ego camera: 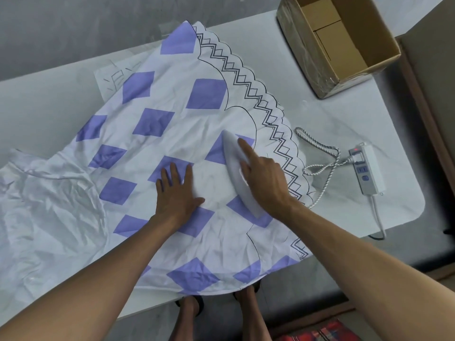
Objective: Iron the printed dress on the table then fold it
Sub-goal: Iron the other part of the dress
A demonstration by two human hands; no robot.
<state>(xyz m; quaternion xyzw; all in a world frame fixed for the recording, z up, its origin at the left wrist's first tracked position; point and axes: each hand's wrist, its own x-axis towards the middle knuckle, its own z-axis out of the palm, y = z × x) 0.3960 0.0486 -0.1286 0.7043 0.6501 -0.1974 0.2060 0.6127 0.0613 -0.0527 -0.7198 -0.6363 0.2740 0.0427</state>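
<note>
A white dress (157, 148) printed with purple diamonds and a black zigzag hem lies spread across the white table (332, 124). Its bodice end at the left is heavily creased. My right hand (267, 179) grips a white iron (234, 156) that rests on the skirt near the hem, index finger stretched along its top. My left hand (177, 190) lies flat on the fabric just left of the iron, fingers spread, pressing the cloth down.
The iron's braided cord (320, 153) runs right to a white power strip (366, 168) near the table's right edge. An open cardboard box (337, 45) stands at the far right corner. My feet show below the table's near edge.
</note>
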